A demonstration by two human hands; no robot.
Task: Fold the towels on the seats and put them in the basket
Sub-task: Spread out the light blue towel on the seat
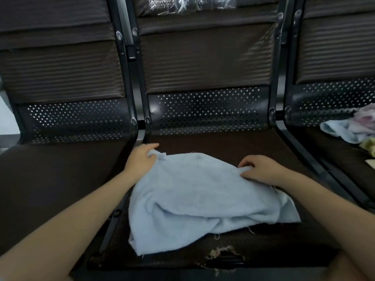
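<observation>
Where the middle seat point(203, 142) wears through at its front edge, at about 6 o'clock, a torn patch point(221, 253) exposes pale padding in the dark upholstery. Just beyond the tear lies the light blue towel point(194, 199), rumpled, its near portion doubled over in a loose fold and its loose threads trailing toward the seat front. Two bare forearms enter from 7 and 5 o'clock and converge on the towel's far edge. Left hand point(142, 157): at 11 o'clock of the towel, fingers curled round the far-left corner, pinching the cloth. Right hand point(259, 169): at 1 o'clock of the towel, fingers bent over the far-right edge and gripping it; the thumb is hidden, so the grip is probably a pinch. Between the hands the far edge rises slightly off the seat. At 3 o'clock, on the right seat point(324, 147), a heap of towels point(349, 128) shows pale blue, pink and yellowish cloth, partly cut off by the frame. At 9 o'clock lies the left seat point(60, 175). Farther back, perforated metal panels point(207, 110) join cushions to backrests point(205, 61); at 12 o'clock, clear plastic wrap point(190, 5) covers the top of the middle backrest.
</observation>
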